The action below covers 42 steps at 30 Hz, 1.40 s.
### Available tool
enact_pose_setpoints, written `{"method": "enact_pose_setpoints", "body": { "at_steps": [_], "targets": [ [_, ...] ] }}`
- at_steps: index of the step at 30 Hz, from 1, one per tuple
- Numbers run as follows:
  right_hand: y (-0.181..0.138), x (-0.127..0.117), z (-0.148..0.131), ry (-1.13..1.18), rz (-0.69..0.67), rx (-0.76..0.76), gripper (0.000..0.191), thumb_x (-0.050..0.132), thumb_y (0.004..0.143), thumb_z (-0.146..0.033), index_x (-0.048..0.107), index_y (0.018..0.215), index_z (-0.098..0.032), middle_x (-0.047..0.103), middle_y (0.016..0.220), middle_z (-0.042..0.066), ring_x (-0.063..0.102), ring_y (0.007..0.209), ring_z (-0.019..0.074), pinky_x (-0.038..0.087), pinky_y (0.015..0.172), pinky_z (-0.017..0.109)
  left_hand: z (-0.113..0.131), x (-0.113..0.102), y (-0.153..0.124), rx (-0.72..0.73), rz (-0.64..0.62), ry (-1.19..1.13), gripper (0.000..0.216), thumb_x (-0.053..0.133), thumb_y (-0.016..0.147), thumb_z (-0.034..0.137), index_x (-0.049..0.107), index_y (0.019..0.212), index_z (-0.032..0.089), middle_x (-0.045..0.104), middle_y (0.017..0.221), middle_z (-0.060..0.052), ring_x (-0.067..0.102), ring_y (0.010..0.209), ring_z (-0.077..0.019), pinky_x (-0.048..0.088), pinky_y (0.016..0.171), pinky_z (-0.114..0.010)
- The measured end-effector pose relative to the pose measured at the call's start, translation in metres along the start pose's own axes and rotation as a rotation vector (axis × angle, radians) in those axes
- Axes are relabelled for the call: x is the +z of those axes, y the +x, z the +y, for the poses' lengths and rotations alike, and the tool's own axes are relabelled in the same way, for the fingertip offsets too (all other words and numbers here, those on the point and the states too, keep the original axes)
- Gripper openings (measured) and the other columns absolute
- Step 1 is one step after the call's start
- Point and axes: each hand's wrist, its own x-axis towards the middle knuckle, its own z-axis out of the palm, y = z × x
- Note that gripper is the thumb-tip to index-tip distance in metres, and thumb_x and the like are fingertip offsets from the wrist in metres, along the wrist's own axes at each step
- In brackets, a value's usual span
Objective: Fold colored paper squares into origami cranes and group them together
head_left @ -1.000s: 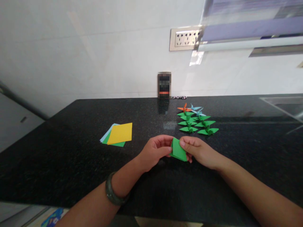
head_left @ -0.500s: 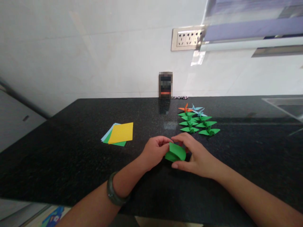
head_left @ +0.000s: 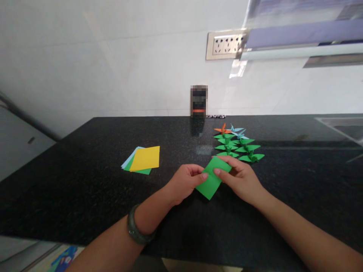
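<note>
Between my hands is a piece of green origami paper [head_left: 210, 185], turned with one corner toward me and spread fairly flat. My left hand [head_left: 185, 182] pinches its left side, thumb on top and fingers beneath. On its right side my right hand [head_left: 241, 177] grips it the same way, the thumb lying across the surface near the middle. The fingers under the paper are partly hidden. Just beyond my right hand stand several folded paper cranes: green ones [head_left: 251, 156], an orange one [head_left: 223, 130] and light blue ones [head_left: 240, 134].
To the left lies a fanned stack of square paper, with a yellow sheet [head_left: 146, 158] over green and light blue ones. A blurred-out phone-like object [head_left: 199, 102] leans on the wall. The black countertop [head_left: 70, 181] meets a sink edge [head_left: 337, 124] at right.
The green paper was curled over between my hands; now it is flattened and turned cornerwise. My right hand has gone from loosely spread fingers to pinching the paper's right side.
</note>
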Motion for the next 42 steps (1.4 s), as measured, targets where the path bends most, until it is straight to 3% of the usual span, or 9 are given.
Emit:
{"method": "enact_pose_setpoints", "body": {
  "at_steps": [5, 12, 22, 27, 32, 37, 40, 42],
  "targets": [
    [0.004, -0.006, -0.002, -0.038, -0.024, -0.173, 0.009, 0.058, 0.076, -0.019, 0.066, 0.081, -0.019, 0.062, 0.072, 0.002, 0.057, 0.066, 0.0130, 0.047, 0.060, 0.025, 0.003, -0.001, -0.002, -0.032, -0.029, 0.022, 0.022, 0.069, 0.064, 0.031, 0.065, 0.072, 0.012, 0.061, 0.062, 0.000, 0.050, 0.054, -0.0081, 0.037, 0.056, -0.022],
    [0.003, -0.015, -0.003, -0.194, -0.157, -0.492, 0.033, 0.049, 0.080, -0.008, 0.066, 0.101, -0.027, 0.058, 0.081, 0.003, 0.057, 0.073, 0.0107, 0.046, 0.062, 0.023, 0.001, -0.006, -0.001, -0.033, -0.086, -0.108, 0.025, 0.072, 0.062, 0.031, 0.067, 0.076, 0.011, 0.063, 0.064, -0.002, 0.052, 0.056, -0.0091, 0.038, 0.059, -0.024],
    [0.004, -0.020, -0.009, -0.165, -0.319, -0.472, 0.031, 0.042, 0.084, -0.011, 0.067, 0.097, -0.025, 0.059, 0.085, 0.004, 0.058, 0.074, 0.0114, 0.046, 0.064, 0.024, 0.010, -0.009, -0.004, -0.146, -0.111, -0.281, 0.022, 0.074, 0.058, 0.020, 0.069, 0.076, 0.009, 0.066, 0.065, -0.005, 0.059, 0.059, -0.0120, 0.044, 0.066, -0.027],
    [0.004, -0.019, -0.006, -0.160, -0.329, -0.485, 0.032, 0.044, 0.083, -0.008, 0.066, 0.099, -0.024, 0.059, 0.086, 0.005, 0.057, 0.075, 0.0108, 0.046, 0.065, 0.023, 0.010, -0.008, -0.003, -0.154, -0.063, -0.253, 0.021, 0.073, 0.056, 0.021, 0.069, 0.074, 0.009, 0.066, 0.065, -0.005, 0.057, 0.056, -0.0112, 0.043, 0.060, -0.025],
    [0.004, -0.018, -0.007, -0.191, -0.365, -0.487, 0.034, 0.042, 0.083, -0.009, 0.065, 0.102, -0.025, 0.059, 0.087, 0.005, 0.057, 0.077, 0.0111, 0.046, 0.067, 0.024, 0.004, -0.005, -0.001, -0.076, 0.008, -0.135, 0.022, 0.074, 0.058, 0.030, 0.066, 0.066, 0.011, 0.063, 0.060, -0.002, 0.052, 0.052, -0.0084, 0.038, 0.055, -0.022],
    [0.002, -0.015, -0.010, -0.106, -0.372, -0.356, 0.030, 0.048, 0.078, -0.014, 0.064, 0.103, -0.022, 0.059, 0.091, 0.006, 0.057, 0.077, 0.0132, 0.047, 0.065, 0.026, 0.001, -0.002, -0.001, -0.001, 0.103, 0.033, 0.025, 0.072, 0.060, 0.035, 0.065, 0.065, 0.011, 0.060, 0.057, 0.000, 0.048, 0.052, -0.0080, 0.034, 0.053, -0.022],
    [0.001, -0.010, -0.009, 0.069, -0.270, -0.058, 0.030, 0.052, 0.080, -0.026, 0.057, 0.108, -0.018, 0.061, 0.085, 0.005, 0.057, 0.070, 0.0127, 0.048, 0.058, 0.025, 0.004, -0.002, -0.001, 0.024, 0.129, 0.090, 0.026, 0.071, 0.061, 0.036, 0.064, 0.067, 0.011, 0.059, 0.059, 0.000, 0.048, 0.053, -0.0089, 0.035, 0.054, -0.023],
    [0.002, -0.007, -0.006, 0.144, -0.255, 0.173, 0.029, 0.055, 0.078, -0.036, 0.056, 0.099, -0.016, 0.059, 0.073, 0.002, 0.054, 0.057, 0.0098, 0.046, 0.048, 0.021, 0.004, -0.001, -0.002, 0.035, 0.135, 0.128, 0.027, 0.070, 0.062, 0.037, 0.065, 0.068, 0.011, 0.059, 0.059, -0.001, 0.048, 0.053, -0.0092, 0.035, 0.054, -0.023]
  ]
}}
